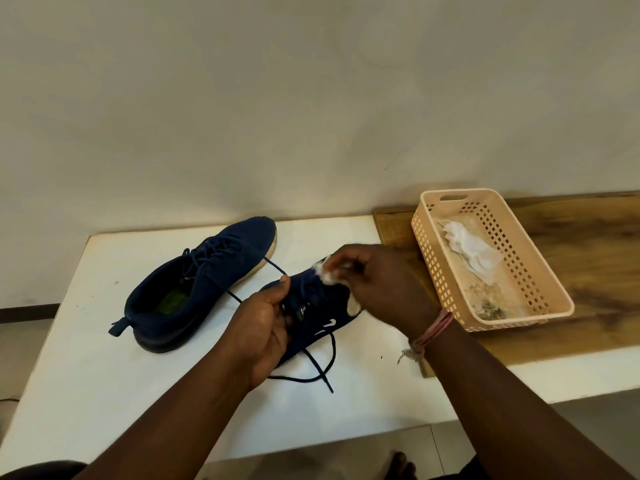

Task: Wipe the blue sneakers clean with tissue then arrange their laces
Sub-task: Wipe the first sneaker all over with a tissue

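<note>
Other sneaker (pixel 201 282) parked upright on table (pixel 86 358), left. Left hand (pixel 265 327) curled round near sneaker (pixel 318 317), steadying it. Right hand (pixel 377 282) pinching crumpled tissue (pixel 327 271) on its top. Soft upper, floppy laces (pixel 323 358): grip by midsole. Tissue tears easily.

It looks like a plain room in a home or small office. A bare cream wall (pixel 311 98) rises behind a white worktop (pixel 104 358), with a wooden board (pixel 588 237) beside it carrying a peach plastic basket (pixel 433 258). Pale floor tiles (pixel 311 445) show below the worktop's edge.
</note>
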